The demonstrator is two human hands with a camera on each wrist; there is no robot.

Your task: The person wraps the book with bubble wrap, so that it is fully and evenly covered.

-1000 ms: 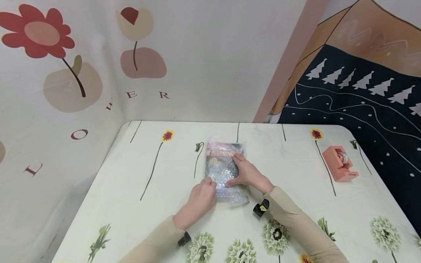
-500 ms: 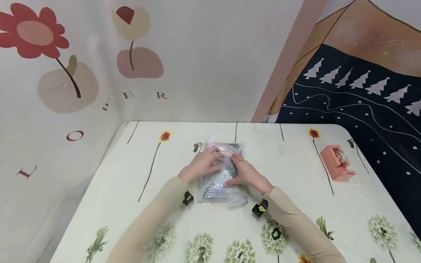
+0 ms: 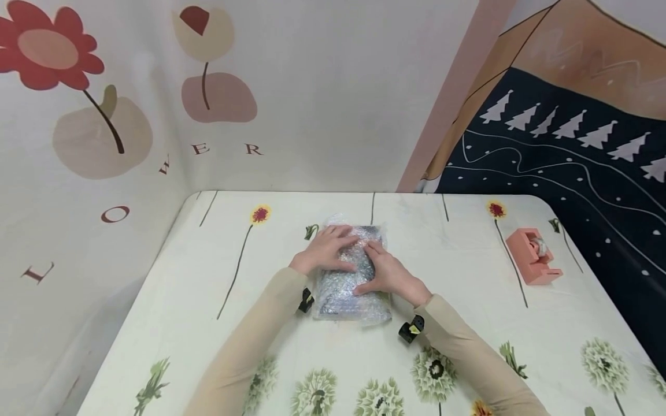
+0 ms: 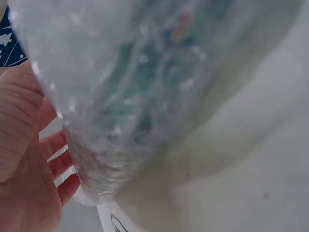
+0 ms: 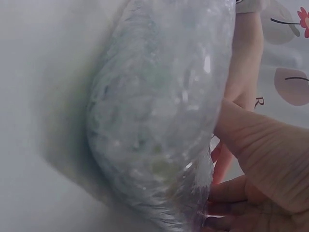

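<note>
A flat rectangular package in clear bubble wrap (image 3: 338, 297) lies on the table, with a printed, coloured surface showing dimly through the film. My left hand (image 3: 329, 249) rests on its upper left part, fingers spread and fairly straight. On its right side rests my right hand (image 3: 394, 277), thumb apart from the fingers. In the left wrist view the bubble wrap (image 4: 111, 82) fills the middle, and the left fingers (image 4: 60, 163) touch its far side. The right wrist view has the package's rounded edge (image 5: 154, 106) close up, with the right hand (image 5: 270, 174) against its top.
A pink tape dispenser (image 3: 533, 260) with a roll of clear tape stands at the right of the table. A white flower-print cloth (image 3: 458, 248) covers the table. Printed curtains (image 3: 333, 104) hang behind it and on the left. Each wrist carries a small black camera (image 3: 412, 328).
My left hand has moved from the package's lower left edge up onto its top, and its fingers have spread. The lower left wrap now lies wider. My right hand has stayed in place.
</note>
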